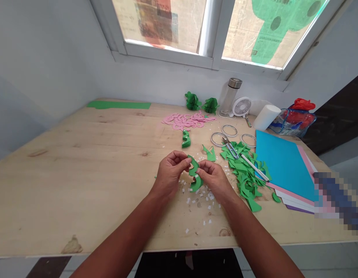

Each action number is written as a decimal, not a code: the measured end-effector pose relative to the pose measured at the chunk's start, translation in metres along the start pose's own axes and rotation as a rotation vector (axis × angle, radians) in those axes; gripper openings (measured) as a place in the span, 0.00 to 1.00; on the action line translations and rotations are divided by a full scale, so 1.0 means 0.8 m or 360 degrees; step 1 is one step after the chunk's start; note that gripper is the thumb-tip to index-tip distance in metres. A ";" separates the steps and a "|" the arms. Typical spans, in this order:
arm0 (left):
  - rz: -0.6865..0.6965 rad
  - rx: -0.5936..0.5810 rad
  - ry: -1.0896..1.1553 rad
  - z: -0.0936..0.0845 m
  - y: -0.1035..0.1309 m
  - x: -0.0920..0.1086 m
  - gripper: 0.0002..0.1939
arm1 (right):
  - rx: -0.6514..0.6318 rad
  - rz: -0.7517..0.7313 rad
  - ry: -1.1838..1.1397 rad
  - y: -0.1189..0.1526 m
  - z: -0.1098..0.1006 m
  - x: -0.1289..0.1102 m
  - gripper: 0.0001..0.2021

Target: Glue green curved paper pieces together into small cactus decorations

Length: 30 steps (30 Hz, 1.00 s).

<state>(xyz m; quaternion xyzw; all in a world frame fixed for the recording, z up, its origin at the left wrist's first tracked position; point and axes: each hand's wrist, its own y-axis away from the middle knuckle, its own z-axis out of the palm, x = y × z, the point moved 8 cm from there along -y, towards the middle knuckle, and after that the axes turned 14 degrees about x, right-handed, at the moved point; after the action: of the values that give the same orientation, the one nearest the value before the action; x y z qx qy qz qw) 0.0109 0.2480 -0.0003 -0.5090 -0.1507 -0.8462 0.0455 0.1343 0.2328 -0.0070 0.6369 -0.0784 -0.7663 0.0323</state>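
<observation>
A curvy green paper cutout (197,183) hangs between my two hands above the table. My left hand (173,170) pinches its upper left end between thumb and fingers. With thumb and fingertips, my right hand (214,175) grips its right edge. Small white pieces show on the cutout's surface. Just beyond my hands stands a similar stack of wavy green cutouts (186,139). Beside that lies a green paper scrap (209,153). Tiny white paper bits (209,197) are strewn on the wood beneath my hands.
Green offcuts (244,179), thread snips (230,147), a white pen (255,167) and tape rolls (229,131) lie rightward, near coloured sheets (283,166). Behind are pink cutouts (184,121), green paper ornaments (192,101), a bottle (231,96), a fan (241,106) and a basket (294,121).
</observation>
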 end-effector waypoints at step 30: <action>0.0064 -0.0084 -0.0029 0.004 0.001 0.006 0.08 | -0.0054 0.0027 -0.0029 0.000 0.002 0.003 0.16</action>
<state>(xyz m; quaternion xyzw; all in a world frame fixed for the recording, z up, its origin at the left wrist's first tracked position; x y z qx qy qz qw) 0.0115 0.2487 0.0054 -0.5208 -0.1185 -0.8441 0.0476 0.1319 0.2329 -0.0092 0.6287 -0.0711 -0.7729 0.0488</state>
